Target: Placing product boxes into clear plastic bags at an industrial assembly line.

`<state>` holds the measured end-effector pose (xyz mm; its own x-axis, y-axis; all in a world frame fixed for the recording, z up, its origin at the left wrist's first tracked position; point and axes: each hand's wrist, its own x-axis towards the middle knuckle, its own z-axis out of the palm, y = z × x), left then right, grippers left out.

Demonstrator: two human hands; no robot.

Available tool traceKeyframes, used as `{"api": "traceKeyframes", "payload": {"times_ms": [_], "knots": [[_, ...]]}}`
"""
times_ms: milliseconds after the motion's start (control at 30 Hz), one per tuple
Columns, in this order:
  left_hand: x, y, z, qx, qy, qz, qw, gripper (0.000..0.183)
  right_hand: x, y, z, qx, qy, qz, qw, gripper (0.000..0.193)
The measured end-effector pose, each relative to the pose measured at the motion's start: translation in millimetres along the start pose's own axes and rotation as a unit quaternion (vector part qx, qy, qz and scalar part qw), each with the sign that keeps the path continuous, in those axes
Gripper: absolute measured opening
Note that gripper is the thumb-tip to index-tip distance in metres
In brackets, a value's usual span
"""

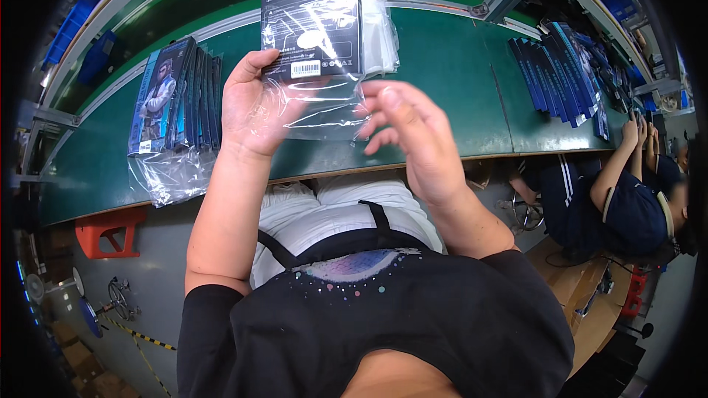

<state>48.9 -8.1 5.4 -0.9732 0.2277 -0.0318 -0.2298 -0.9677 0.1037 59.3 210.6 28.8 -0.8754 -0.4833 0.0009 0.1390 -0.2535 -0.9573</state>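
Note:
A flat black box [313, 15] with a barcode label lies inside a clear plastic bag [324, 114], whose loose end hangs past the box toward me. My left hand [251, 107] is closed on the bagged box at its lower left corner, thumb on top and the other fingers beneath the film. At the bag's right edge is my right hand [409, 129], its fingers apart and slightly curled. The index fingertip meets or nearly meets the film. Behind the box sits a stack of clear plastic bags [380, 37] on the green table.
Several bagged boxes [166, 96] stand in a row at the left of the green table [472, 88]. More blue boxes [553, 74] lean together at the right. Beyond them a person in a dark shirt [627, 199] works at the table. A red stool [110, 234] stands below left.

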Motion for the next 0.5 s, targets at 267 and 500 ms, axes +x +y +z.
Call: {"api": "traceKeyframes", "payload": {"times_ms": [267, 500], "knots": [[3.1, -4.9, -2.4, -0.08, -0.075, -0.024, 0.994, 0.041, -2.0, 11.3, 5.8, 0.029, -0.027, 0.014, 0.999, 0.013], [4.4, -3.8, -6.8, -0.041, -0.033, -0.001, 0.999, 0.039, -4.9, 14.1, 11.5, 0.028, -0.001, 0.0, 1.0, 0.01]]}}
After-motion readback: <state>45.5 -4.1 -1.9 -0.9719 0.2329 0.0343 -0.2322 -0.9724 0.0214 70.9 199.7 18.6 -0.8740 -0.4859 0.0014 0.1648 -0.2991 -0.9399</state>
